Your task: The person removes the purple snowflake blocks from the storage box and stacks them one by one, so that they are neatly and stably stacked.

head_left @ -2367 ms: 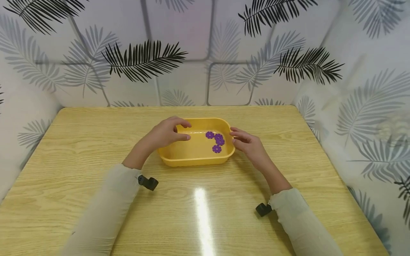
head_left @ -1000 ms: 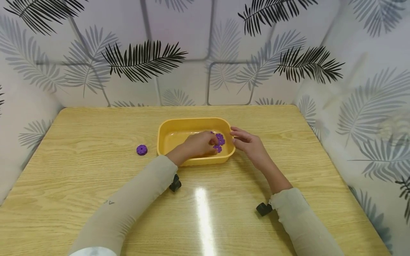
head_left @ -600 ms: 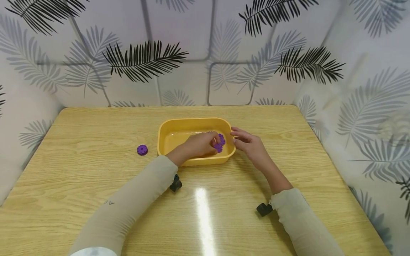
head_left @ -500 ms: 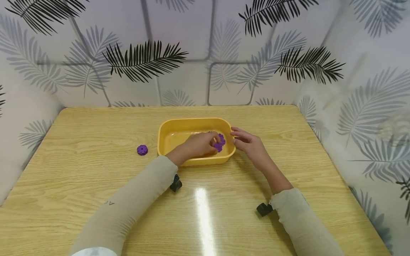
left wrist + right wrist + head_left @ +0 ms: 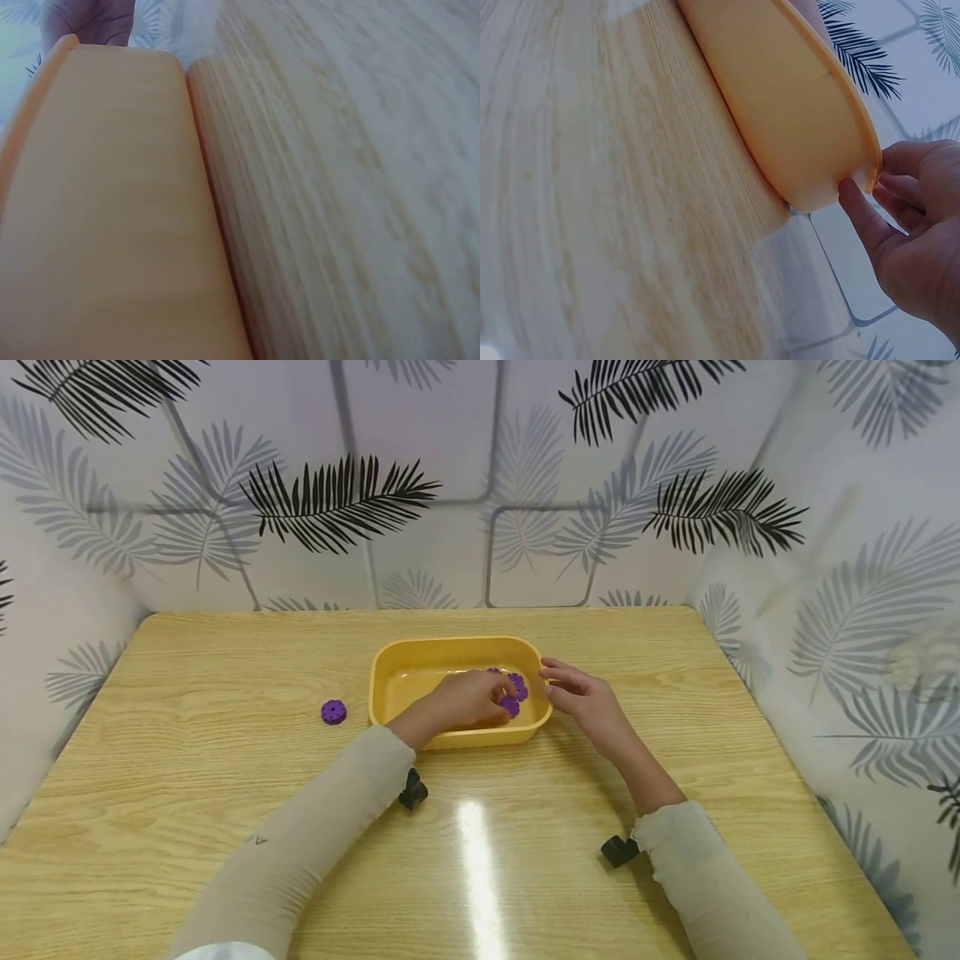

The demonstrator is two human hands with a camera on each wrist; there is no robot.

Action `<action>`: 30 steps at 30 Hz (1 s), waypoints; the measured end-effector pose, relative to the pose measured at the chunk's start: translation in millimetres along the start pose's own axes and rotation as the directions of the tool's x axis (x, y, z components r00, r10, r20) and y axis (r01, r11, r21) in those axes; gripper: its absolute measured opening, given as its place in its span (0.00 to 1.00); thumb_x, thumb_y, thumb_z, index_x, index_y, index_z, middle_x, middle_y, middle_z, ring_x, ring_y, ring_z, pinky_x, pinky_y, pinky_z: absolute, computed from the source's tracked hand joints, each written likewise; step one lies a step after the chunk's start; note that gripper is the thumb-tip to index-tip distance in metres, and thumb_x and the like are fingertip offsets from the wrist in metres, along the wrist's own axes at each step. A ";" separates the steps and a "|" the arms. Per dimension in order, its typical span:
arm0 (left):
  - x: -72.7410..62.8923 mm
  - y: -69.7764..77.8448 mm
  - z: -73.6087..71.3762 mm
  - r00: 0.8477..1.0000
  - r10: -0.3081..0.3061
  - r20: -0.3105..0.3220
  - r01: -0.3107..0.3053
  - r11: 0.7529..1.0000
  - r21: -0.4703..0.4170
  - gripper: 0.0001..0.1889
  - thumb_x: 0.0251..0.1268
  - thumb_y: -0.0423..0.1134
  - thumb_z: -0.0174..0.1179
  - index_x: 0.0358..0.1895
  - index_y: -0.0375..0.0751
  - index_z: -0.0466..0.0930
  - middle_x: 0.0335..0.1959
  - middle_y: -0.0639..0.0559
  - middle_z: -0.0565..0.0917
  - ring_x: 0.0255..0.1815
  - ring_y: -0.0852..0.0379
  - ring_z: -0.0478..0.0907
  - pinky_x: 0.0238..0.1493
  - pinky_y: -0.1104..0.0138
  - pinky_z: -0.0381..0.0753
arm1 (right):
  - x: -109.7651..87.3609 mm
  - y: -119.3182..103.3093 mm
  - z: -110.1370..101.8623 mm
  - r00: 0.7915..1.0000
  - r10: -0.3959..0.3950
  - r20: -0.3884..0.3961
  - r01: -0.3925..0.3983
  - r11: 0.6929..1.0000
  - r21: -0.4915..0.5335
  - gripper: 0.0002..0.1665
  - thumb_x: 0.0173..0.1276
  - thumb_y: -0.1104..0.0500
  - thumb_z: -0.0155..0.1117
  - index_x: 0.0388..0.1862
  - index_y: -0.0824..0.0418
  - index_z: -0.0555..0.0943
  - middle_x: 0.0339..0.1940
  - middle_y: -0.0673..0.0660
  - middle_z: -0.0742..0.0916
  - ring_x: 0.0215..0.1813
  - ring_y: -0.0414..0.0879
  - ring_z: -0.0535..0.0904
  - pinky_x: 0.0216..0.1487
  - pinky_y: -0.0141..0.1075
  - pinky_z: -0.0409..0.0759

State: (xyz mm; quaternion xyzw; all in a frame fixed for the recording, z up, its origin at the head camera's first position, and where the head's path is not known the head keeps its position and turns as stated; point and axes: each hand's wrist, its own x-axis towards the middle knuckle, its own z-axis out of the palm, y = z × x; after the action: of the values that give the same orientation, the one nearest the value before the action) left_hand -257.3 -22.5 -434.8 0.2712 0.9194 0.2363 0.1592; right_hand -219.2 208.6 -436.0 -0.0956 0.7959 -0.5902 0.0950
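My left hand [image 5: 467, 697] reaches down into a yellow plastic tub [image 5: 431, 646], its thumb and fingers curled at a small purple notched disc [image 5: 510, 707]. More purple discs [image 5: 519, 687] lie in the tub just beyond those fingertips. My right hand [image 5: 588, 703] holds the tub's right end: in the right wrist view its thumb presses the outer wall and its fingers are at the rim. The left wrist view shows the tub's long outer wall [image 5: 120, 195], which hides my left fingers.
Left of the tub, a short stack of purple notched discs [image 5: 333, 712] sits on the wooden table [image 5: 225, 760]. A leaf-patterned wall covering [image 5: 450, 552] rises behind the table and along both sides.
My left hand has moved from the tub's left end to the discs at its right. The stack on the table, earlier behind that arm, now shows. My right hand stays put.
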 end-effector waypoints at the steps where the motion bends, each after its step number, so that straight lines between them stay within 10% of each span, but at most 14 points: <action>1: 0.2 -0.8 -0.1 1.000 0.008 -0.009 -0.008 1.000 -0.002 0.17 0.67 0.47 0.67 0.57 0.51 0.81 0.48 0.55 0.86 0.49 0.57 0.82 0.54 0.58 0.78 | 0.0 -0.1 0.0 1.000 0.001 0.000 -0.001 1.000 0.001 0.24 0.77 0.55 0.59 0.68 0.62 0.77 0.77 0.46 0.72 0.75 0.49 0.70 0.64 0.32 0.76; 15: -12.5 -9.3 -22.1 0.992 0.013 -0.128 -0.038 0.980 -0.195 0.21 0.65 0.48 0.69 0.58 0.47 0.80 0.49 0.54 0.83 0.51 0.54 0.78 0.56 0.59 0.76 | 1.1 1.2 -0.1 1.000 -0.001 -0.003 0.001 1.000 -0.003 0.24 0.77 0.56 0.59 0.68 0.61 0.77 0.77 0.46 0.72 0.75 0.49 0.70 0.66 0.36 0.76; 30: -63.9 -28.4 -46.2 0.976 -0.045 -0.212 -0.020 0.955 -0.297 0.19 0.68 0.50 0.66 0.59 0.53 0.79 0.51 0.55 0.80 0.43 0.51 0.73 0.41 0.60 0.75 | 1.0 1.8 1.1 1.000 0.005 -0.010 -0.005 1.000 0.003 0.24 0.77 0.54 0.60 0.68 0.60 0.77 0.77 0.45 0.72 0.74 0.48 0.70 0.63 0.33 0.77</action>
State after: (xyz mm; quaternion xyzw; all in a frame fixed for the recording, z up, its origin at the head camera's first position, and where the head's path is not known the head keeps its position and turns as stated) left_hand -237.5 -96.3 -400.4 0.2109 0.8869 0.3990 0.0986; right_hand -220.0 207.8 -438.1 -0.0908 0.7958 -0.5915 0.0926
